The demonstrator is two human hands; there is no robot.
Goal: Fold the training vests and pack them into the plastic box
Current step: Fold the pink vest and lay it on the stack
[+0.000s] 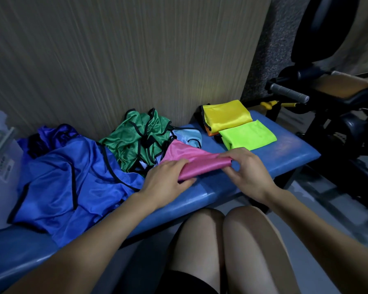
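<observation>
On the padded blue tabletop, the left hand and the right hand each pinch one end of the shiny pink mesh vest. Left lies an unfolded blue vest, behind it a crumpled green vest. Farther right rest a folded lime vest and a folded yellow vest. The translucent plastic box stands at the far left.
</observation>
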